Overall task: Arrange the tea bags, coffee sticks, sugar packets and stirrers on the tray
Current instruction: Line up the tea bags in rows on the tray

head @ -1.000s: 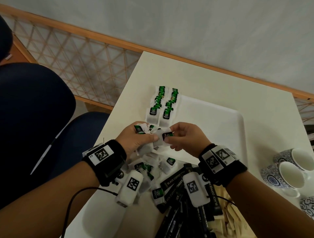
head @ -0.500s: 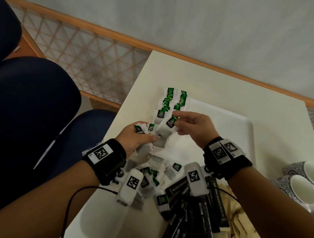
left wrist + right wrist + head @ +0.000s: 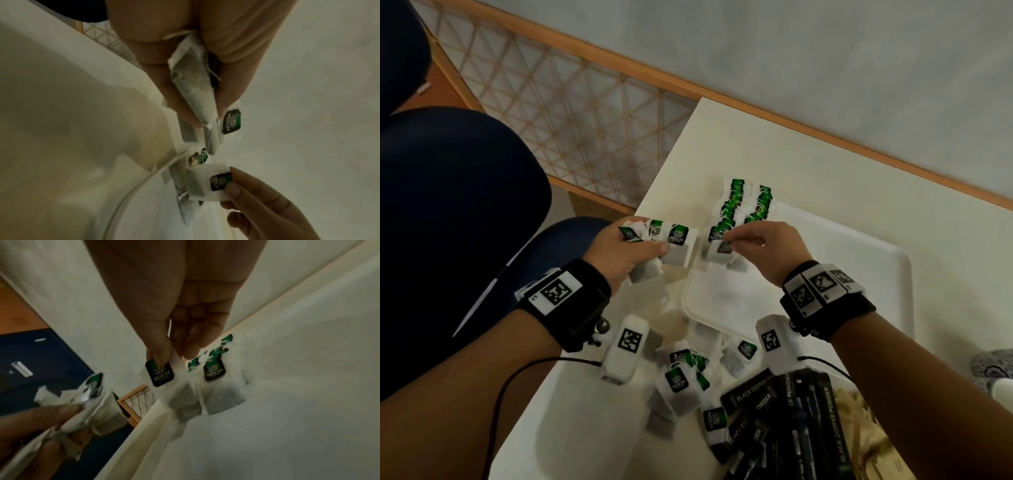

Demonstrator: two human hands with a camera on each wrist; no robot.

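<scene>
Two rows of green-tagged tea bags (image 3: 739,205) lie overlapped along the left end of the white tray (image 3: 876,274). My right hand (image 3: 736,240) pinches one tea bag (image 3: 724,246) by its tag at the near end of those rows; in the right wrist view this tea bag (image 3: 162,374) hangs beside the last laid one (image 3: 218,386). My left hand (image 3: 640,246) holds a bunch of tea bags (image 3: 671,236) just left of the tray, over the table edge. The left wrist view shows that bunch (image 3: 193,84) gripped between thumb and fingers.
Several loose tea bags (image 3: 681,380) lie on the table near me, next to a pile of black coffee sticks (image 3: 791,411) and brown wooden or paper pieces (image 3: 866,431). A patterned cup (image 3: 993,370) stands at the right edge. A dark blue chair (image 3: 465,205) is on the left.
My right hand drew one tea bag out of the left hand's bunch and carried it away to the near end of the rows on the tray. The left hand kept its bunch.
</scene>
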